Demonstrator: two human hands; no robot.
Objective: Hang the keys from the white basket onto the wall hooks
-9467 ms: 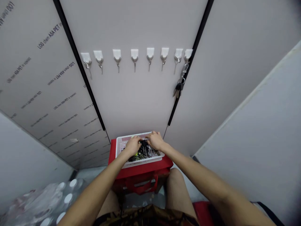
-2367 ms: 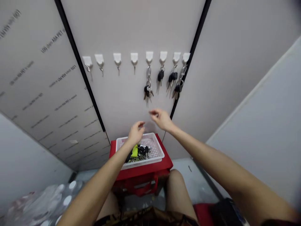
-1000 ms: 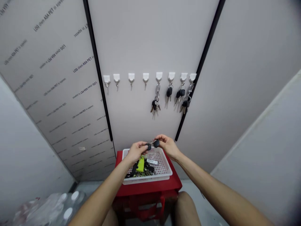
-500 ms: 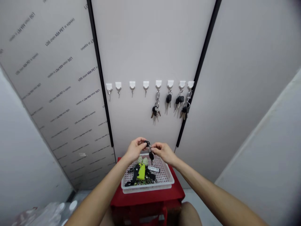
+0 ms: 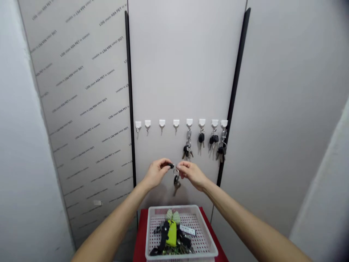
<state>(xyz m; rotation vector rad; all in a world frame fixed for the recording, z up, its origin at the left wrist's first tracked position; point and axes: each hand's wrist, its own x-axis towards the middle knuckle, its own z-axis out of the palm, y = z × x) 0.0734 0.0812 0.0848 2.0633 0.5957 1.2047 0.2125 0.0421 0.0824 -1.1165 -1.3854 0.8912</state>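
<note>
Between my two hands a bunch of keys point(image 5: 176, 181) dangles from a metal ring. My left hand point(image 5: 158, 171) pinches a black piece at the top of the bunch, perhaps a key head or fob. With thumb and forefinger, my right hand point(image 5: 191, 173) grips the ring from the other side. Both hands are in front of the panel, above a white plastic basket point(image 5: 209, 242). Inside the basket lie a yellow-green key case point(image 5: 172, 233), a black strap point(image 5: 164, 236), a white label tag point(image 5: 188, 230) and a heap of keys.
On the panel runs a row of white hooks. Keys hang on the right-hand hooks, including a bunch point(image 5: 187, 151) just above my hands; left-hand hooks such as this one point(image 5: 162, 124) are bare. Black vertical strips point(image 5: 131, 98) flank the panel. A red cover point(image 5: 140, 240) lies under the basket.
My view has tilted up, so the hooks and basket sit lower in the picture. My hands have risen away from the basket toward the panel, still holding the keys.
</note>
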